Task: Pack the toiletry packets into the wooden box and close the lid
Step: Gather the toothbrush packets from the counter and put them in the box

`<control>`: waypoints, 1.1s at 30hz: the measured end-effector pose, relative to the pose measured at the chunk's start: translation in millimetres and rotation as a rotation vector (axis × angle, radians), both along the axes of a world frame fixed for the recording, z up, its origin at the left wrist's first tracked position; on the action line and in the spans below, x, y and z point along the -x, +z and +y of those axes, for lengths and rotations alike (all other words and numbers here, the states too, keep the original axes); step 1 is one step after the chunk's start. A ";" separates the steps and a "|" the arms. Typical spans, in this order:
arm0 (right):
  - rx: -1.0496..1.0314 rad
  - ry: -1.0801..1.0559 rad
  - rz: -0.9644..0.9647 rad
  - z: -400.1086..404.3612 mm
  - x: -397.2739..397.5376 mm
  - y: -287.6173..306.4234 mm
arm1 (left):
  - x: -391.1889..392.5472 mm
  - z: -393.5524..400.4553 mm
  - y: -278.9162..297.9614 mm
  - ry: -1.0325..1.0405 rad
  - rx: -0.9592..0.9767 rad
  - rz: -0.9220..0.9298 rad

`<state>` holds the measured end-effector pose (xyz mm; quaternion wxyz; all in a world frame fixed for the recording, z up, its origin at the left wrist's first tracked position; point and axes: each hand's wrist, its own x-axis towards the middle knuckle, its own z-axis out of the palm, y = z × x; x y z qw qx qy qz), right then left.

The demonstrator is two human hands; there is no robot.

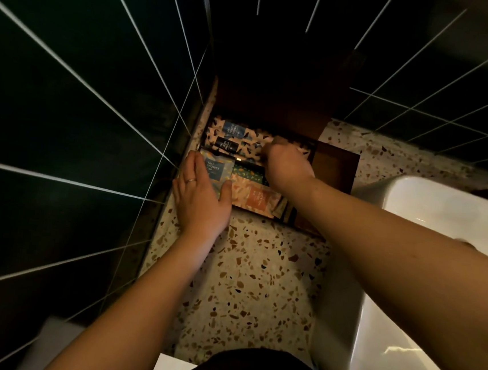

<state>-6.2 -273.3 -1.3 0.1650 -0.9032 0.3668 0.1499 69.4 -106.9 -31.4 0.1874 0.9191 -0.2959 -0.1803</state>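
Observation:
A dark wooden box (335, 169) stands on the terrazzo counter against the tiled wall, its lid (278, 98) raised upright behind it. Several patterned toiletry packets lie inside: toothbrush packets (229, 137) in the far row, a shower cap packet (216, 168), a green packet (247, 173) and an orange packet (255, 198) in the near row. My left hand (200, 195) lies flat, fingers spread, on the box's near left corner and the shower cap packet. My right hand (286, 162) reaches into the box with fingers curled over the far-row packets; its fingertips are hidden.
A white basin (429, 232) fills the right side, close to the box. Dark tiled walls (80, 109) close in on the left and behind. Speckled terrazzo counter (258, 275) stretches toward me in front of the box. The light is dim.

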 end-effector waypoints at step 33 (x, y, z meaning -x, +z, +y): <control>-0.556 -0.776 -0.562 -45.9 46.1 77.3 | -68.0 -108.1 62.4 0.129 0.488 0.706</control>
